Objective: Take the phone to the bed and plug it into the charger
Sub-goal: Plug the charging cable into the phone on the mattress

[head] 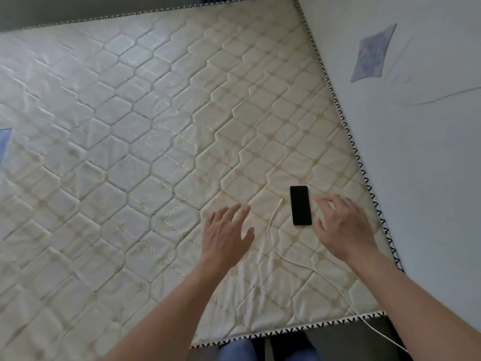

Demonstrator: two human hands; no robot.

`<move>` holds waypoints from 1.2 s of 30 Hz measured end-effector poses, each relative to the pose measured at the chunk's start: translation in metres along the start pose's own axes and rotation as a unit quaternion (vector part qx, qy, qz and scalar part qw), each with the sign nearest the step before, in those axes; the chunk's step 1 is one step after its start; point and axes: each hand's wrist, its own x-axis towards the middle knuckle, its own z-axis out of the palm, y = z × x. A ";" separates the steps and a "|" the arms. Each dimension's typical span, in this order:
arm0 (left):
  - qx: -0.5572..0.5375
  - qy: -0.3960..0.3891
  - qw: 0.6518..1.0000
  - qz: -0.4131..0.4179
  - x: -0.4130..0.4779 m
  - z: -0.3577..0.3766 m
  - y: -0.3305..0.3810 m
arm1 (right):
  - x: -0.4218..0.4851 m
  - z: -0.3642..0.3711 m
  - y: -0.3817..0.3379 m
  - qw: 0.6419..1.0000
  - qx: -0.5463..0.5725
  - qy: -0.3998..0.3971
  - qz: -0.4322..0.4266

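Item: phone [301,205], black, screen dark and facing up, lying flat on the bare quilted mattress [145,142] near its right-hand edge, long axis running roughly away from the viewer. Item: charger cable [270,225], thin and white, its free end lying on the mattress just to the left of the phone's upper half, close beside it but not joined to it (the connector tip itself is too small to make out); from there the cable curves toward the viewer, crosses the near corner of the mattress and drops over the trimmed edge toward the lower right. Item: right hand [343,225], palm down, just to the right of the phone, fingers spread and slightly curled, the thumb tip near the phone's lower right corner; it grips nothing, and whether it touches the phone cannot be told. Item: left hand [226,233], palm down over the mattress to the left of the cable, fingers apart and extended, empty. Item: mattress edging, black-and-white zigzag stitching along the right and near sides. Item: pale wall [429,152] to the right, bearing a bluish diamond-shaped patch [372,54]. Item: blue trouser legs [234,350], visible at the bottom edge below the mattress.
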 end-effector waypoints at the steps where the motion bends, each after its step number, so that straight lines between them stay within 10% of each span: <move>1: -0.001 -0.002 1.000 -0.002 0.011 0.011 -0.004 | 0.011 0.012 0.002 1.000 0.006 -0.002 0.002; 18: 0.033 -0.058 0.997 0.041 0.164 0.294 -0.066 | 0.121 0.317 0.036 1.000 0.016 -0.001 0.013; 36: 0.040 -0.094 0.994 0.039 0.169 0.300 -0.066 | 0.130 0.328 0.010 0.960 0.216 0.019 0.175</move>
